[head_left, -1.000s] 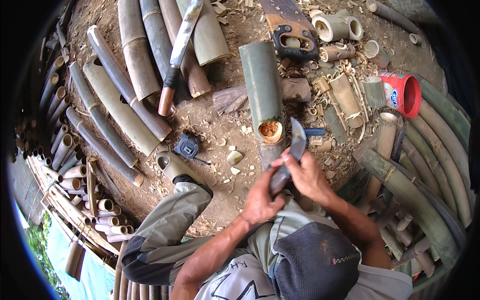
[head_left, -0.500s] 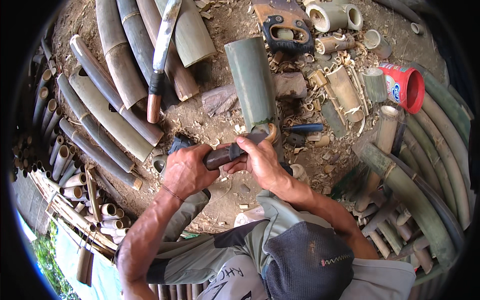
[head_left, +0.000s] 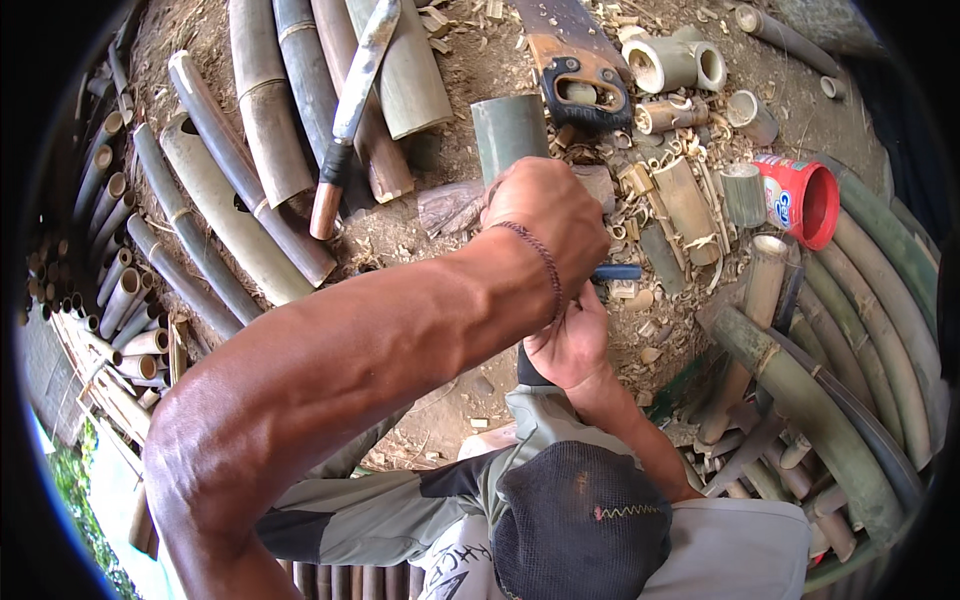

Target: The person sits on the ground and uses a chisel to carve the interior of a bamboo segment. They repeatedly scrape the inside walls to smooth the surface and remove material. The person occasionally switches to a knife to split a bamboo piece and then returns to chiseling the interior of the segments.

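My left hand (head_left: 548,215) is closed in a fist over the near part of a green bamboo tube (head_left: 508,128). The dark-handled knife it gripped half a second ago is hidden beneath it now. Under the left wrist lies my right hand (head_left: 573,342), its palm partly showing and its fingers mostly hidden. The tube points away from me across a short log (head_left: 448,207). To the right of my hands, a blue tool handle (head_left: 617,271) lies among shavings.
A machete (head_left: 352,120) leans on bamboo lengths (head_left: 262,110) at the left. Beyond the tube lies a handsaw (head_left: 585,90). Cut bamboo pieces (head_left: 684,195) and a red tub (head_left: 803,202) are on the right, and long green poles (head_left: 810,395) nearer me.
My left hand has swung up and to the right, its forearm now crossing the view and hiding the knife. My right hand has moved slightly down and right, beneath the left wrist.
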The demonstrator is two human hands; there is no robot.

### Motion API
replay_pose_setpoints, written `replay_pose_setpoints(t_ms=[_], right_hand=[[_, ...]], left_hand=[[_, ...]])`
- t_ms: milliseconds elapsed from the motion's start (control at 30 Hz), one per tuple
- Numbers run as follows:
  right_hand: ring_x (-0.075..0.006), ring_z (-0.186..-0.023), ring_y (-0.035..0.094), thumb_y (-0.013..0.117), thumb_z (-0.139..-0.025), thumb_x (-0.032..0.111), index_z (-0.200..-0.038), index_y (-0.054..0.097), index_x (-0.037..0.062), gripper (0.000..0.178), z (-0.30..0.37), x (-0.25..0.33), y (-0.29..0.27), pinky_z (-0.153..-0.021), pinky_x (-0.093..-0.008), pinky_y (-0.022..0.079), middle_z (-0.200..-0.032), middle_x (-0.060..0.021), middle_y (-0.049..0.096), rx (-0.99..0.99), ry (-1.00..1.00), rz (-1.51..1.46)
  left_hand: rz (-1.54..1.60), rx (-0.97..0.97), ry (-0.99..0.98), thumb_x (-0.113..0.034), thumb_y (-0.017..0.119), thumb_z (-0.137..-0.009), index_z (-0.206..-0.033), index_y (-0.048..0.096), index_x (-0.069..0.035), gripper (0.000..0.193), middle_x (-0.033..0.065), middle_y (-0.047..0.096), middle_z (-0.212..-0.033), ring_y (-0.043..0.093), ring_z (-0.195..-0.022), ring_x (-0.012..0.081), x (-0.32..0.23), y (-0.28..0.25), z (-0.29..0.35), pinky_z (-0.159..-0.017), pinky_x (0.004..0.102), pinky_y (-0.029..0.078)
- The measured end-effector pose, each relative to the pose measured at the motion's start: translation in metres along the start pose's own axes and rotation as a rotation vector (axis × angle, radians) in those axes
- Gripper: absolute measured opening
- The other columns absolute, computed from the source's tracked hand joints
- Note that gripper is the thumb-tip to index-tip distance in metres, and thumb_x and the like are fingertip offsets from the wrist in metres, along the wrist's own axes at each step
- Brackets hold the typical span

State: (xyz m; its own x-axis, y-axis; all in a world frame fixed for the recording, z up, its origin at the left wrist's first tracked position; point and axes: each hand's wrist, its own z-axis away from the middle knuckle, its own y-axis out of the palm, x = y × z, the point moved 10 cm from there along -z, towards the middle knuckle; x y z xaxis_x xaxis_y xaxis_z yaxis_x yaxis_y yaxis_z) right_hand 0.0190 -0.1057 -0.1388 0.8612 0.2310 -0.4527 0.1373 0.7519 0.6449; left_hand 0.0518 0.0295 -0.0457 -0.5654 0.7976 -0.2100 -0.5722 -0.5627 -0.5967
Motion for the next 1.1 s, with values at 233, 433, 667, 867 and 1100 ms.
replay_pose_setpoints(t_ms=[233, 433, 667, 867, 1100], right_hand=[[-0.0245, -0.076, 0.071, 0.049, -0.102, 0.029, -0.129, 0.054, 0.0126, 0.031, 0.000, -0.029, -0.041, -0.068, -0.0372, 0.061, -0.087, -0.0060, 0.070, -0.160, 0.162, 0.223], [-0.0124, -0.054, 0.058, 0.061, -0.096, 0.020, -0.119, 0.062, 0.0038, 0.029, 0.013, -0.007, -0.058, -0.052, -0.0292, 0.048, -0.070, -0.0032, 0.061, -0.500, 0.137, 0.742], [-0.0118, -0.046, 0.055, 0.063, -0.093, 0.019, -0.102, 0.066, -0.0043, 0.026, 0.044, 0.038, -0.059, -0.043, -0.0281, 0.043, -0.061, -0.0041, 0.060, -0.615, -0.130, 1.329], [-0.0122, -0.055, 0.058, 0.054, -0.098, 0.021, -0.098, 0.065, -0.0026, 0.026, 0.049, 0.066, -0.030, -0.051, -0.0282, 0.046, -0.070, -0.0079, 0.068, -0.702, -0.325, 1.862], [-0.0135, -0.065, 0.060, 0.051, -0.101, 0.035, -0.105, 0.063, 0.0062, 0.031, 0.038, 0.038, -0.084, -0.062, -0.0296, 0.050, -0.089, -0.0060, 0.071, -0.500, -0.163, 1.136]], left_hand=[[0.278, 0.040, 0.022, -0.016, 0.071, -0.069, -0.077, 0.069, -0.013, 0.009, 0.0076, 0.068, -0.070, 0.069, -0.068, 0.0258, 0.055, 0.099, 0.022, -0.063, 0.0412, 0.054], [0.872, -0.175, -0.019, -0.021, 0.069, -0.068, -0.089, 0.070, -0.016, 0.022, 0.0105, 0.068, -0.070, 0.068, -0.066, 0.0304, 0.043, 0.194, 0.037, -0.066, 0.0425, 0.055], [1.292, -0.208, -0.377, -0.024, 0.072, -0.071, -0.103, 0.062, -0.013, 0.035, 0.0143, 0.070, -0.087, 0.069, -0.079, 0.0343, -0.057, 0.255, 0.035, -0.074, 0.0439, 0.056], [1.614, -0.348, -0.498, -0.021, 0.066, -0.076, -0.110, 0.053, 0.002, 0.042, 0.0301, 0.066, -0.079, 0.067, -0.073, 0.0453, -0.126, 0.227, 0.011, -0.072, 0.0490, 0.056], [0.689, -0.259, -0.234, -0.012, 0.061, -0.087, -0.110, 0.050, -0.002, 0.027, 0.0158, 0.061, -0.078, 0.066, -0.063, 0.0281, -0.068, 0.208, 0.039, -0.063, 0.0428, 0.056]])
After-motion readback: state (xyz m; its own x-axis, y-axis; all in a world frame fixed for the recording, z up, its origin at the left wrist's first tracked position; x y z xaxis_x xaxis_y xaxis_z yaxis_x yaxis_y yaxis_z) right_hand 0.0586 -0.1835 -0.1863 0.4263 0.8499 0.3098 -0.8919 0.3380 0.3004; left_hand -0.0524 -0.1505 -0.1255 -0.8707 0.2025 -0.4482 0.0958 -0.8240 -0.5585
